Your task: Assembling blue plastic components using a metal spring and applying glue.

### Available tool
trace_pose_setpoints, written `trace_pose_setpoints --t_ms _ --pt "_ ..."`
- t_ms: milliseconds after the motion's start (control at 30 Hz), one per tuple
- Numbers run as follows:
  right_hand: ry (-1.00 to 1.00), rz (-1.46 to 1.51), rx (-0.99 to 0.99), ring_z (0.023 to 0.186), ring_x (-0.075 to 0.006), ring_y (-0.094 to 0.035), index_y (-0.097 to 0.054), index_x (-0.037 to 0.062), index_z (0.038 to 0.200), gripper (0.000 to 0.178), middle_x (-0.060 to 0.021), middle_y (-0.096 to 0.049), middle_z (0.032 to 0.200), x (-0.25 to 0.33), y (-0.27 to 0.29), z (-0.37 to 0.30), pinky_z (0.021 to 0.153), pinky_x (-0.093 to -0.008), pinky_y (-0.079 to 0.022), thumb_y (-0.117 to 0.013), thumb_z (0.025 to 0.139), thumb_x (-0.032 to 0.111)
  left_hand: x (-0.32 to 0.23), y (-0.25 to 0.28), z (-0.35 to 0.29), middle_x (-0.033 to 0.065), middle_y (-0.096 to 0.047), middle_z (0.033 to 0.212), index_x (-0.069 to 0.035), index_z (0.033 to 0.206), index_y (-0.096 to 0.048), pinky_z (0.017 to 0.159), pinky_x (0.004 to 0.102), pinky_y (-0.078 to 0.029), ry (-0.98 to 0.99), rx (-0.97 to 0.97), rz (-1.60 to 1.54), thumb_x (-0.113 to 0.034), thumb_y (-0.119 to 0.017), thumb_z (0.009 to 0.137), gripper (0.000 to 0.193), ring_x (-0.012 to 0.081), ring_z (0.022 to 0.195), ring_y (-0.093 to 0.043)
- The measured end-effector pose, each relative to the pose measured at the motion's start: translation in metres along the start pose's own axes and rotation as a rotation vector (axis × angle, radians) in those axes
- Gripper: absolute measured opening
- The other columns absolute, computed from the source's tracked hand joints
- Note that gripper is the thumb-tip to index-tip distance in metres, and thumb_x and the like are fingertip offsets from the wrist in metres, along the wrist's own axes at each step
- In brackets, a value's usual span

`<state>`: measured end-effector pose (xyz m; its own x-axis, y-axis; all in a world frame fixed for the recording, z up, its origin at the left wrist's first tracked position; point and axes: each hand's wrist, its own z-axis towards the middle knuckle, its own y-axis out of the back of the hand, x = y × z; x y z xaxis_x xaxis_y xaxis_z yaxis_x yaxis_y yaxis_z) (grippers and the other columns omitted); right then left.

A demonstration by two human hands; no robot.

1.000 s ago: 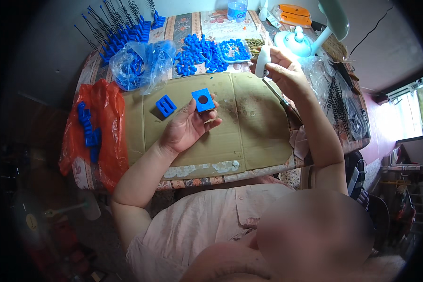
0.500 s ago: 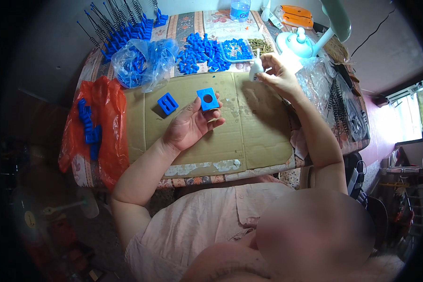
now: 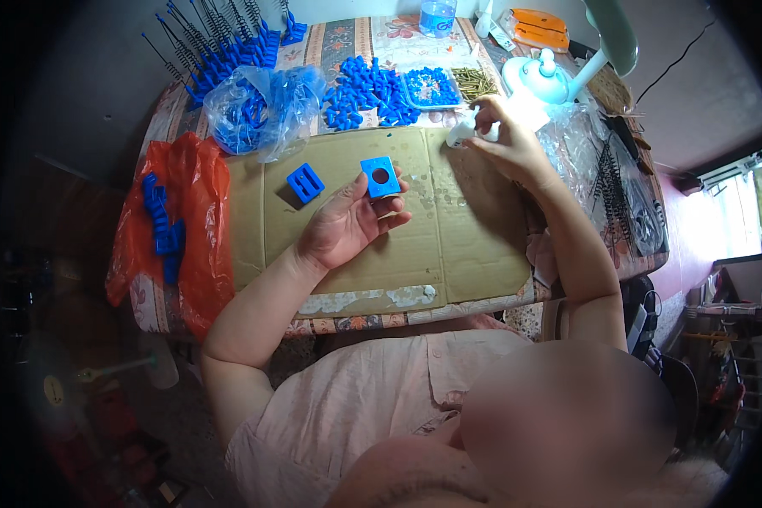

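Starting at the near side, there's a worn sheet of cardboard (image 3: 398, 254) laid over the tabletop (image 3: 341, 44), and above it the left hand (image 3: 345, 227) has a blue block (image 3: 380, 192) pinched between thumb and fingers, round hole facing up. I'd say that's a decent hold: grip the sides, leave the hole uncovered, don't let the block tip. A slotted blue piece (image 3: 306, 181) lies loose just to its left, and a red bag (image 3: 201, 229) with more blue parts sits further left. The two hands are well apart, and a bit farther off the right hand (image 3: 512, 144) has its fingers around a small white bottle (image 3: 461, 133) near the cardboard's far edge; can't tell if it's touching down. Go light there imo, a hard squeeze could make a mess. Beyond that it's a heap of blue pegs (image 3: 368, 95), a clear tray (image 3: 436, 107) of tiny blue bits, some brass-coloured pins (image 3: 476, 83) and a pale lamp (image 3: 533, 80)
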<state>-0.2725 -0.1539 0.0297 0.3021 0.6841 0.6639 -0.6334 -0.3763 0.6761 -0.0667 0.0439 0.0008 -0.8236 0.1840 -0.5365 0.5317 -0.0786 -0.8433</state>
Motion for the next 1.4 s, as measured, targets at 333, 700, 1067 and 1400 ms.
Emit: trace_pose_setpoints --t_ms 333,700,1067,1400 --pt "-0.189 0.339 0.426 0.070 -0.0043 -0.047 -0.054 0.0013 0.085 0.015 0.0028 -0.050 0.074 0.031 0.029 -0.010 0.062 -0.0207 -0.040 -0.067 0.079 0.007 0.003 0.003 -0.001 0.0087 -0.056 0.108 -0.002 0.127 -0.039 0.094 0.0398 -0.044 0.025 0.021 -0.021 -0.037 -0.046 0.093 0.050 0.0162 0.090 -0.058" --pt "-0.130 0.916 0.551 0.103 -0.0134 -0.051 -0.050 -0.0013 0.117 0.039 -0.0068 -0.055 0.110 0.069 -0.028 -0.027 0.089 -0.0297 -0.041 -0.064 0.084 0.014 0.010 -0.009 -0.006 0.0099 -0.057 0.102 -0.004 0.122 -0.044 0.093 0.0409 -0.045 0.048 0.067 -0.031 -0.041 -0.046 0.092 0.048 0.0140 0.080 -0.054" --pt "-0.248 1.359 0.642 0.104 -0.0151 -0.053 -0.046 -0.0018 0.124 0.048 -0.0078 -0.057 0.112 0.071 -0.059 -0.032 0.094 -0.0327 -0.039 -0.064 0.084 0.017 0.011 -0.015 -0.012 0.0092 -0.058 0.099 -0.007 0.120 -0.047 0.093 0.0400 -0.045 0.053 0.197 -0.072 -0.044 -0.041 0.093 0.046 0.0142 0.079 -0.053" --pt "-0.271 1.528 0.739 0.105 -0.0184 -0.053 -0.044 0.0023 0.122 0.050 -0.0095 -0.053 0.115 0.068 -0.067 -0.031 0.093 -0.0342 -0.041 -0.066 0.080 0.019 0.011 -0.018 -0.013 0.0095 -0.058 0.099 -0.009 0.124 -0.041 0.091 0.0406 -0.046 0.098 0.123 -0.060 -0.044 -0.048 0.089 0.050 0.0139 0.079 -0.055"
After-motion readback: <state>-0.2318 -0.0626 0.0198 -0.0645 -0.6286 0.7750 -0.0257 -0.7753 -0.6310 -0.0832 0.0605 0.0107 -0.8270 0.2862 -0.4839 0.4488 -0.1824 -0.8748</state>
